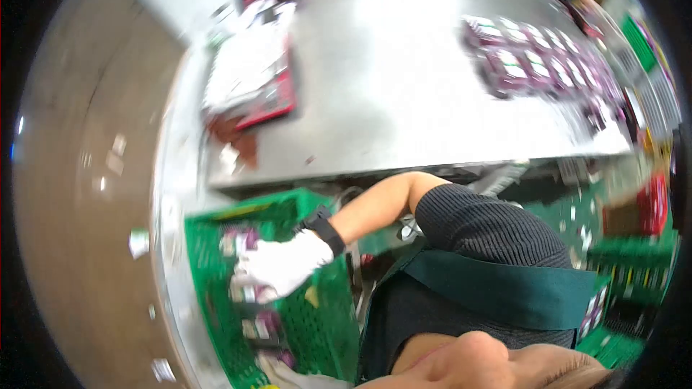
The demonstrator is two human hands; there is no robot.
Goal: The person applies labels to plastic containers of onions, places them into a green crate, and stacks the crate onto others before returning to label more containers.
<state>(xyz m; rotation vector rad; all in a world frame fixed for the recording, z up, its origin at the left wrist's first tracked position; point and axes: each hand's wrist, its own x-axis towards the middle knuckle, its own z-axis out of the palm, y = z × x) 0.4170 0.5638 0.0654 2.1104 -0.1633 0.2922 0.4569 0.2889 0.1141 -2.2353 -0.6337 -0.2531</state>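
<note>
My right hand point(282, 265), in a white glove with a dark watch point(321, 233) at the wrist, reaches down into a green perforated crate point(324, 310). Its fingers curl over a purple pack with a white label point(251, 292). Another purple pack point(238, 240) sits just beyond the fingers, and a further pack point(261, 325) lies nearer me in the same row. At the bottom edge my gloved left hand point(292, 377) is beside the last pack point(277, 357); its fingers are blurred and partly cut off.
A metal table point(375, 101) borders the crate. It carries rows of purple packs point(533, 65) at the right and papers point(249, 65) on a red-edged tray point(274, 104) at the left. Green crates point(631, 259) stand at far right. Litter point(138, 243) lies on the floor.
</note>
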